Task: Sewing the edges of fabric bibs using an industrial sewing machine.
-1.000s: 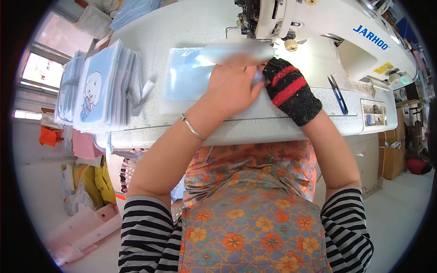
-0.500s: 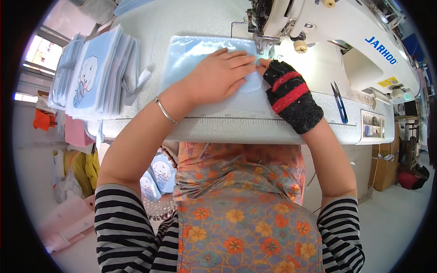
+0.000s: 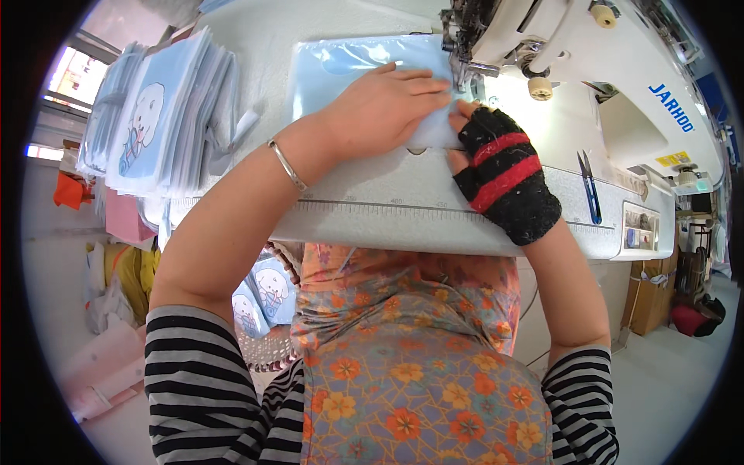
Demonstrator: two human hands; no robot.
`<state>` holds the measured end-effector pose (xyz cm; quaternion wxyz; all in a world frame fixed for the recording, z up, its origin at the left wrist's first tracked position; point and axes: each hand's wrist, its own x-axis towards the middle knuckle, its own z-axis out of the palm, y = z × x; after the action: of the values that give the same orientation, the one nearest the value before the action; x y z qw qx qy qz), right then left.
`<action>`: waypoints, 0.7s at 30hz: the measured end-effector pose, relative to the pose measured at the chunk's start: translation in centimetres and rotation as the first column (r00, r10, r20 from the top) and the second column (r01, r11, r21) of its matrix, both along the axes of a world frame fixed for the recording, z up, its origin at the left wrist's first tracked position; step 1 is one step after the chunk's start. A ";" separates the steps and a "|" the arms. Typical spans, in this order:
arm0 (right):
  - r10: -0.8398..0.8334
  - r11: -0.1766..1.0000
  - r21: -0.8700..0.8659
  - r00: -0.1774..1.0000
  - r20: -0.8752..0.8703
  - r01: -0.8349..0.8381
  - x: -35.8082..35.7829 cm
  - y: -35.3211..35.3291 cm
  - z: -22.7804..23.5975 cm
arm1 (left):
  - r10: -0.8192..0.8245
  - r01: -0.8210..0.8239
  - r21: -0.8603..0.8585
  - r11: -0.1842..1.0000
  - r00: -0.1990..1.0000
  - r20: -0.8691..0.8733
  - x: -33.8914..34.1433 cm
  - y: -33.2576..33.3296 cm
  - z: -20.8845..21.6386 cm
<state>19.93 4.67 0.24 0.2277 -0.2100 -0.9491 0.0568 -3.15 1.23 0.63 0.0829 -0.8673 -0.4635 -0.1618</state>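
Note:
A light blue sheet with a glossy clear plastic layer [image 3: 322, 87] lies on the white sewing table, its right edge by the presser foot [image 3: 466, 80] of the sewing machine [image 3: 570, 46]. Spread flat over its right half, my left hand [image 3: 387, 107] presses on it with fingers stretched toward the foot. My right hand [image 3: 502, 167], in a black fingerless glove with red stripes, rests beside the sheet's near right corner. Its fingertips touch the edge just below the foot, and the thumb stands apart from them.
A stack of blue, dog-printed plastic pouches [image 3: 167, 116] stands at the left. Blue-handled thread snips [image 3: 590, 190] lie on the right, near a small parts tray [image 3: 640, 231]. A ruler scale [image 3: 372, 209] runs along the front edge. A basket [image 3: 267, 349] holds more printed pouches below.
The sheet has moved away from me along the foot, and its near edge now lies farther up the table. My left hand has gone forward with it. The right thumb has come into sight.

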 end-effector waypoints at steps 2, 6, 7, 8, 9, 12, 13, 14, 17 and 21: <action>-0.039 0.999 0.012 0.999 -0.008 0.039 0.0 0.1 -0.1 | 0.013 -0.010 -0.054 0.998 0.998 0.055 0.3 -0.1 0.5; -0.052 0.998 0.036 0.999 0.003 0.052 0.0 0.2 -0.2 | 0.069 -0.070 -0.066 0.995 0.997 -0.020 1.0 -0.4 0.8; -0.032 0.999 0.007 0.999 0.011 0.032 0.0 0.2 -0.1 | 0.086 -0.086 -0.050 0.995 0.996 0.004 1.3 -0.7 0.7; -0.011 1.000 -0.023 1.000 0.018 0.012 0.0 0.2 0.0 | 0.103 -0.102 -0.034 0.994 0.994 0.027 1.6 -1.0 0.6; -0.008 1.000 -0.024 1.000 0.015 0.008 -0.1 0.3 -0.1 | 0.106 -0.105 -0.034 0.994 0.994 0.024 1.7 -1.2 0.5; -0.041 0.998 0.039 0.999 0.010 0.040 -0.1 0.5 -0.3 | 0.160 -0.160 -0.026 0.987 0.987 -0.010 2.3 -1.6 0.2; -0.050 0.998 0.042 0.999 0.004 0.050 0.0 0.6 -0.5 | 0.179 -0.179 -0.024 0.983 0.984 -0.020 2.6 -1.7 0.3; -0.061 0.997 0.045 0.998 -0.003 0.061 0.0 0.7 -0.6 | 0.197 -0.198 -0.022 0.980 0.980 -0.030 2.8 -1.8 0.4; -0.038 0.999 -0.006 0.999 -0.004 0.038 0.0 0.4 -0.3 | 0.212 -0.212 -0.048 0.976 0.977 0.005 3.6 -2.3 0.4; -0.006 0.998 0.065 0.997 -0.071 0.011 0.3 0.6 -0.7 | 0.198 -0.198 -0.002 0.980 0.980 0.025 4.8 -3.3 0.1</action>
<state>20.26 5.31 -0.43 0.2679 -0.2043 -0.9410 0.0324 1.62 -2.11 0.72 0.0930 -0.8149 -0.5483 -0.1636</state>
